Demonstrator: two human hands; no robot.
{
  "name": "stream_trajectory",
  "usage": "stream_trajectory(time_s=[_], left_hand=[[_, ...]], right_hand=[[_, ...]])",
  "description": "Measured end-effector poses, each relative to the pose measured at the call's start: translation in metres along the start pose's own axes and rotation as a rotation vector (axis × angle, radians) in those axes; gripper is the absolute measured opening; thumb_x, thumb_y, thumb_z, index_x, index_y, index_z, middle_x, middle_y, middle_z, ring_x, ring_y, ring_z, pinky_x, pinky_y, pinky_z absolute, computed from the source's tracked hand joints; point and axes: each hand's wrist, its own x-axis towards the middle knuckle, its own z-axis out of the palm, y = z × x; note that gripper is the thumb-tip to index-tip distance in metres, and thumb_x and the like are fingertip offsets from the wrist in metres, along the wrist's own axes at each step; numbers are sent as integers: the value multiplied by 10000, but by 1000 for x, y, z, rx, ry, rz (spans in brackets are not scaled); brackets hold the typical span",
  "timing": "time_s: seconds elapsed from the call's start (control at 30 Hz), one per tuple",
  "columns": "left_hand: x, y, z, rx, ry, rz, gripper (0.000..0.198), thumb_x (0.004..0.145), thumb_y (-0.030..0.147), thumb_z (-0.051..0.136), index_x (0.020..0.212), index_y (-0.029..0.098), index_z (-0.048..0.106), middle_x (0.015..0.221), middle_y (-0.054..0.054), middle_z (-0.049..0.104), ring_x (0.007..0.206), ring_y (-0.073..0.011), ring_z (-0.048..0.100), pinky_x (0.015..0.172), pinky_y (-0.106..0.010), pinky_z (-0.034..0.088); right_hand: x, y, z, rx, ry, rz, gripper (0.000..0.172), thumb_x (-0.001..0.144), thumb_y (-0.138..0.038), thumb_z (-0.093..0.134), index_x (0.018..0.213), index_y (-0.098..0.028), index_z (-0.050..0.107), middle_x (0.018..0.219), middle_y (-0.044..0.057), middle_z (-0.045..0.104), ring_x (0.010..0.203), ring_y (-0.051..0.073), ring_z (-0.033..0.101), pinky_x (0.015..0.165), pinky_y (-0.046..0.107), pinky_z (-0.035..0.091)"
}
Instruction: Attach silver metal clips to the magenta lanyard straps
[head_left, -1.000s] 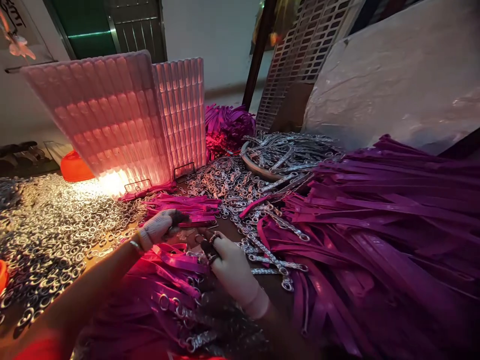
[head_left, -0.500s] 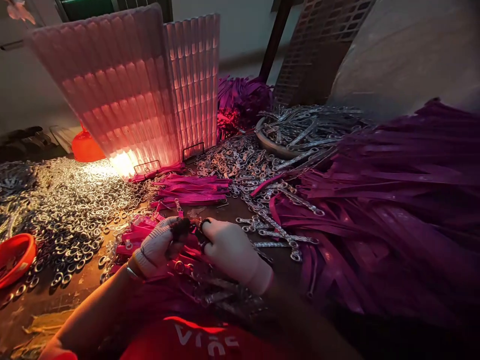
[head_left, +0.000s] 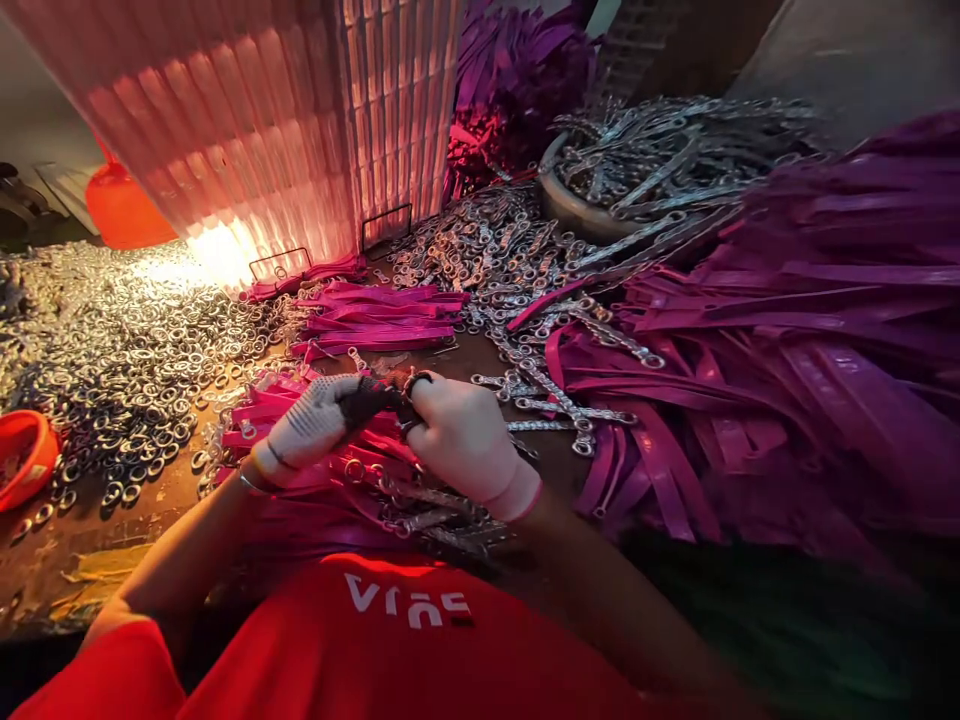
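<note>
My left hand (head_left: 316, 418), in a pale glove with dark fingertips, is closed in front of my chest. Its fingertips meet those of my right hand (head_left: 466, 440), gloved the same way and also closed. What they pinch between them is too dark and small to make out. Under and around the hands lie magenta straps (head_left: 262, 402), some with metal rings on their ends. Below my right hand is a heap of silvery braided straps (head_left: 427, 520) with ring ends, partly covered by the hand.
Loose metal rings (head_left: 135, 375) cover the table's left, with an orange bowl (head_left: 46, 460) beside them. An orange lamp (head_left: 127, 212) glows by ribbed translucent panels (head_left: 262, 140). On the right, purple straps (head_left: 750, 400) pile up near a basin (head_left: 556, 190) of silvery straps.
The view has tilted down, so the table things sit higher in the picture and more of my red shirt shows. My hands stay together, fingers still closed.
</note>
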Motion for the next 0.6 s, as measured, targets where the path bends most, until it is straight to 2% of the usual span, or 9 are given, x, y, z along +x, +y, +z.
stream_trajectory(time_s=[0.07, 0.13, 0.23, 0.33, 0.4, 0.5, 0.6], left_hand=[[3, -5, 2, 163, 52, 130, 207, 831, 338, 624, 731, 157, 621, 674, -13, 563, 622, -111, 446, 569, -207, 346], [6, -8, 3, 235, 24, 179, 167, 825, 298, 620, 749, 153, 655, 731, -26, 600, 685, -129, 474, 625, -216, 375], [5, -10, 1, 116, -10, 140, 250, 869, 352, 577, 786, 140, 680, 739, -23, 611, 677, -125, 481, 645, -220, 393], [-1, -15, 1, 74, 80, 125, 296, 886, 393, 578, 821, 127, 692, 745, -24, 625, 688, -127, 500, 640, -219, 387], [-6, -21, 3, 133, 88, 122, 282, 909, 362, 557, 841, 124, 694, 755, -28, 640, 702, -133, 518, 638, -220, 384], [-13, -28, 9, 240, 92, 130, 236, 921, 261, 519, 804, 130, 676, 738, -21, 646, 688, -128, 530, 630, -215, 374], [-15, -31, 15, 316, 112, 151, 203, 874, 156, 516, 713, 142, 637, 688, -10, 633, 648, -121, 522, 600, -209, 349]], right_hand=[[1, 2, 1, 3, -12, -4, 183, 774, -169, 494, 860, -139, 652, 810, 110, 629, 708, 219, 538, 593, 320, 256], [2, 1, 0, -23, -11, 3, 181, 767, -164, 492, 855, -135, 647, 843, 124, 633, 738, 231, 550, 599, 319, 270], [4, -3, -8, -54, -73, 17, 203, 778, -146, 484, 920, -140, 630, 895, 131, 649, 786, 250, 585, 609, 317, 293], [8, -8, -14, -68, -249, 4, 243, 766, -102, 487, 977, -145, 600, 891, 122, 671, 779, 250, 619, 605, 311, 309], [11, -9, -11, -88, -328, 11, 269, 749, -70, 486, 989, -137, 588, 874, 126, 683, 774, 250, 638, 599, 306, 318], [11, -7, 0, -122, -361, -41, 255, 756, -80, 489, 987, -122, 588, 832, 141, 694, 761, 261, 660, 583, 300, 324], [6, -5, 12, -157, -346, -148, 200, 792, -141, 490, 956, -113, 602, 757, 152, 690, 716, 275, 668, 553, 300, 314]])
